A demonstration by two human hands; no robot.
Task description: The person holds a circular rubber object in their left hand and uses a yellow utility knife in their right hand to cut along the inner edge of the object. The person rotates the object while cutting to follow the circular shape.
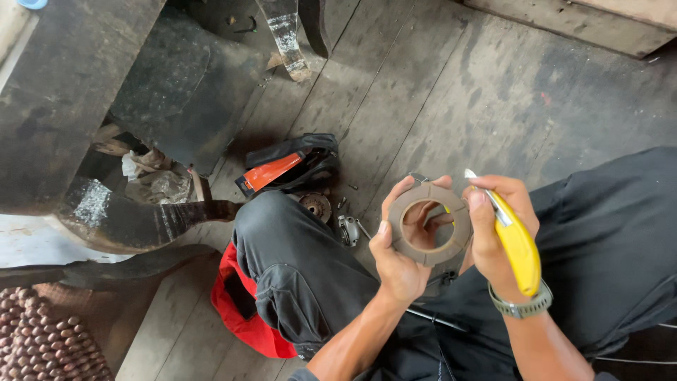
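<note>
My left hand (399, 248) holds a flat grey-brown ring (428, 223), a friction disc with a wide round hole, fingers curled around its left rim and through the hole. My right hand (495, 226) grips a yellow utility knife (516, 244), its short blade tip pointing up near the ring's upper right edge. A grey watch (522, 307) sits on my right wrist. Both hands hover above my lap, between my legs in dark trousers (289, 261).
On the wooden plank floor (451, 92) lie small metal parts (319, 206) and a black-and-orange object (282, 169). A red cloth (243, 310) lies under my left leg. Dark wooden furniture legs (141, 219) stand left; a beaded mat (42, 339) is at the bottom left.
</note>
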